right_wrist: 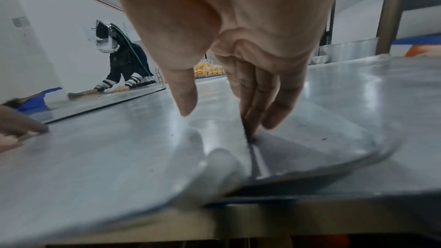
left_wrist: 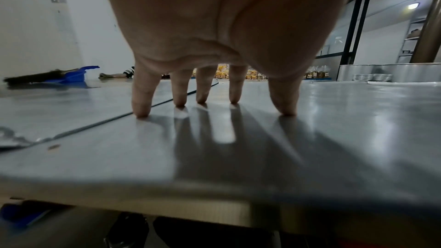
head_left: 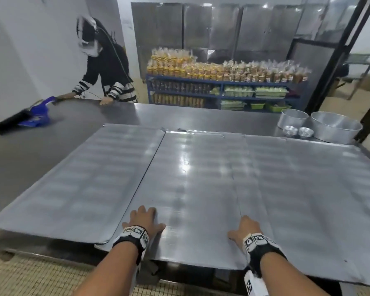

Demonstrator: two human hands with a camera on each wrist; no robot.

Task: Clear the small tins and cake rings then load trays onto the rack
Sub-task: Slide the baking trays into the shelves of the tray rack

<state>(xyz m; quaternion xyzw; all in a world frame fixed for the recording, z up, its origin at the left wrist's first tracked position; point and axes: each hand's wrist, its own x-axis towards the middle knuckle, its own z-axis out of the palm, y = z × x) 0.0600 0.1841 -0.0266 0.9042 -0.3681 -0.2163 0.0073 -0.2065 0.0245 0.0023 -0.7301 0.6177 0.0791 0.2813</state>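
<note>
Your left hand (head_left: 144, 221) lies spread, fingertips (left_wrist: 142, 109) pressing the middle tray (head_left: 186, 189) near its near edge. Your right hand (head_left: 247, 228) rests at the seam; its fingers' grip is unclear. Small tins (head_left: 297, 131) sit far right, partly hidden.

Three flat trays (head_left: 190, 171) cover desk (head_left: 179, 114) front, overhang near edge. Far right corner blocked: cake rings (head_left: 336, 129), small tins (head_left: 298, 131). Far left: dustpan (head_left: 35, 113), another person's arms (head_left: 81, 94). Far middle strip bare.

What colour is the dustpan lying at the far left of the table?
The dustpan is blue; the head view shows it best.
</note>
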